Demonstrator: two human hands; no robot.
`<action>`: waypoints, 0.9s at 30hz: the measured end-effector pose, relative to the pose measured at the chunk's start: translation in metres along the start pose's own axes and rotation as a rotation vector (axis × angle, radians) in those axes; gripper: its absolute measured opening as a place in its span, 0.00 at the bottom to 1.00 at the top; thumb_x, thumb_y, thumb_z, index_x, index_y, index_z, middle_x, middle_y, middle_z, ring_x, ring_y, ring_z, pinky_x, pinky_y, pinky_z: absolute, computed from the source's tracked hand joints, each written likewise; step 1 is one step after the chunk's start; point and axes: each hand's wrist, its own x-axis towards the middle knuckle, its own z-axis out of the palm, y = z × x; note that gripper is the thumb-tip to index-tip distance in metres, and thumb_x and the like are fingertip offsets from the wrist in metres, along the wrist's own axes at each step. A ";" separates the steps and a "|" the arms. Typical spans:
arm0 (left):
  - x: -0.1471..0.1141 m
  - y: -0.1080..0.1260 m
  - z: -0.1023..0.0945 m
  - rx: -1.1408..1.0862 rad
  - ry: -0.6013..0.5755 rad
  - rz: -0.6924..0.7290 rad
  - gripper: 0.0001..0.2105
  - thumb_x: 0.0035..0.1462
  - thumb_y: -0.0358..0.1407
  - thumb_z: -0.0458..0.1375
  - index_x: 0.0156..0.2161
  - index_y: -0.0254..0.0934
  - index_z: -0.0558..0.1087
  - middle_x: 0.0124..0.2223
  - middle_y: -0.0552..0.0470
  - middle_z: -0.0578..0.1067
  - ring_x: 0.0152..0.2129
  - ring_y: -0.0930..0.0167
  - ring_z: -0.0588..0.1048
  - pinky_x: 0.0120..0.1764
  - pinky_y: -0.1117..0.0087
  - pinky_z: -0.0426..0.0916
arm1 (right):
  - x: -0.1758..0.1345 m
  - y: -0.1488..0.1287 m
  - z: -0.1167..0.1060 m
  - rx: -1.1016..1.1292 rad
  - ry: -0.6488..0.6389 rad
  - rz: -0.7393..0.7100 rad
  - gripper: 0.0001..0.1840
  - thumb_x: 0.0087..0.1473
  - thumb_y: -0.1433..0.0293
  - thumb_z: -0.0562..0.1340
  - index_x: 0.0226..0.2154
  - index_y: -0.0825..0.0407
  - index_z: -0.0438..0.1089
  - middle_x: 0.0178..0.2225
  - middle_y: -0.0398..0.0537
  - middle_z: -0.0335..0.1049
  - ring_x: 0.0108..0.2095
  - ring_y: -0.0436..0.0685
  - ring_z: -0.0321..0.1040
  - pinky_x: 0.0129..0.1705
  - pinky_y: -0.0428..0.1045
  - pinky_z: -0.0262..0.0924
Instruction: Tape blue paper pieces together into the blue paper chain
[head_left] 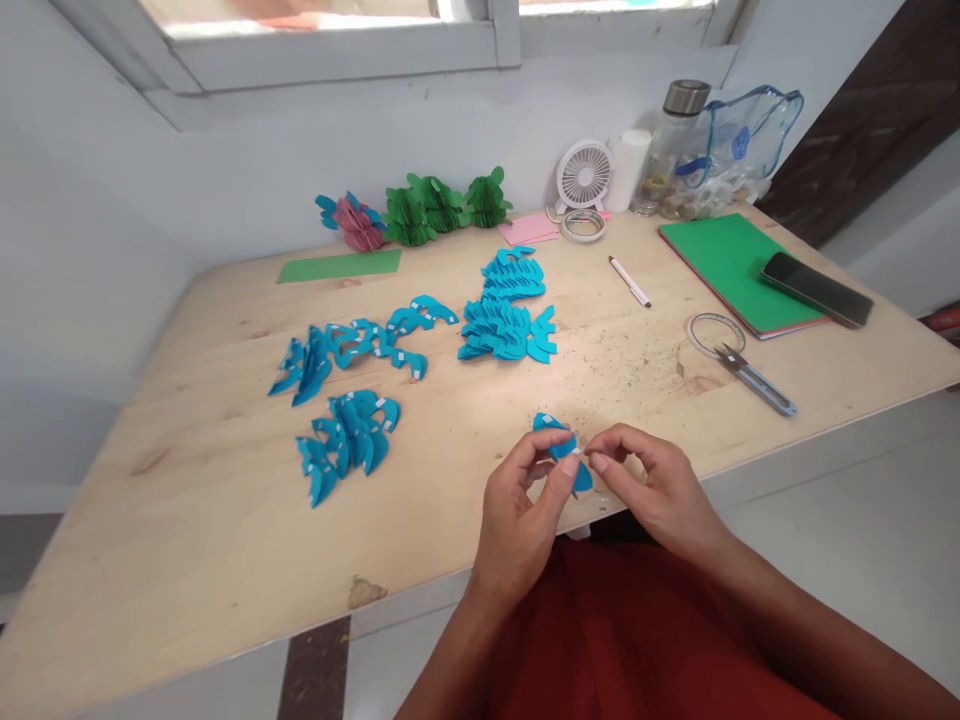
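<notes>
My left hand (529,495) pinches a curved blue paper cutout (550,424) with small white patches, close to the table's front edge. Against the cutout's right side, the fingertips of my right hand (652,485) are pressed together at a white patch; what they grip, if anything, is too small to make out. Similar blue cutouts with white patches lie in a left group (311,365) and a nearer group (352,435). Further blue cutouts are bunched in a middle pile (495,330) and a pile behind it (514,275).
Thread snips (757,380) lie by a tape roll (716,335) on the right. Beyond are a white pen (630,281), a phone (817,288) on a green folder (720,265), a second tape roll (583,225), a small fan (585,175), a bottle (667,150) and green paper figures (435,205).
</notes>
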 end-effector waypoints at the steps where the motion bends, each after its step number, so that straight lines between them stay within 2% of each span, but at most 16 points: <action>1: 0.000 0.000 0.000 -0.002 -0.006 -0.013 0.10 0.56 0.38 0.57 0.41 0.37 0.73 0.43 0.48 0.76 0.40 0.67 0.74 0.43 0.67 0.68 | 0.000 -0.001 -0.002 0.022 0.006 0.008 0.05 0.54 0.70 0.57 0.29 0.51 0.68 0.25 0.42 0.67 0.28 0.50 0.63 0.32 0.45 0.60; 6: 0.000 0.002 0.002 -0.002 -0.008 -0.031 0.09 0.54 0.39 0.59 0.38 0.36 0.73 0.38 0.48 0.77 0.37 0.67 0.74 0.41 0.66 0.69 | -0.002 -0.007 -0.004 0.088 0.020 0.000 0.05 0.53 0.71 0.58 0.29 0.51 0.69 0.26 0.41 0.68 0.28 0.50 0.63 0.33 0.45 0.60; 11: 0.001 0.001 0.003 0.027 -0.014 -0.045 0.10 0.52 0.38 0.60 0.38 0.35 0.73 0.37 0.48 0.77 0.33 0.68 0.74 0.38 0.66 0.69 | -0.002 -0.009 -0.004 0.160 -0.002 0.045 0.05 0.53 0.70 0.58 0.30 0.51 0.69 0.26 0.42 0.68 0.28 0.50 0.64 0.33 0.45 0.61; 17: 0.001 0.002 0.004 0.059 -0.041 -0.063 0.10 0.53 0.38 0.60 0.38 0.35 0.73 0.36 0.47 0.77 0.33 0.67 0.74 0.38 0.66 0.69 | -0.001 -0.009 -0.006 0.158 -0.026 0.078 0.06 0.52 0.70 0.58 0.26 0.51 0.68 0.23 0.41 0.65 0.26 0.50 0.63 0.31 0.46 0.61; 22: 0.002 0.005 0.002 0.006 -0.103 -0.082 0.12 0.52 0.38 0.60 0.41 0.36 0.74 0.39 0.47 0.77 0.34 0.67 0.74 0.40 0.65 0.69 | 0.000 -0.003 -0.005 0.217 -0.043 0.120 0.07 0.53 0.67 0.58 0.26 0.51 0.68 0.23 0.42 0.66 0.27 0.51 0.64 0.30 0.47 0.63; 25: 0.003 0.005 0.000 -0.072 -0.154 -0.144 0.16 0.50 0.37 0.62 0.45 0.36 0.74 0.36 0.48 0.77 0.31 0.68 0.74 0.37 0.66 0.70 | 0.002 0.001 -0.005 0.272 -0.042 0.154 0.07 0.53 0.66 0.59 0.27 0.52 0.68 0.24 0.42 0.67 0.26 0.50 0.64 0.30 0.47 0.63; 27: 0.002 0.004 -0.001 -0.101 -0.146 -0.182 0.17 0.48 0.35 0.63 0.46 0.37 0.73 0.35 0.49 0.77 0.30 0.69 0.74 0.35 0.68 0.70 | 0.004 0.002 -0.005 0.309 -0.029 0.177 0.08 0.52 0.65 0.60 0.27 0.52 0.68 0.24 0.42 0.67 0.26 0.50 0.64 0.29 0.46 0.63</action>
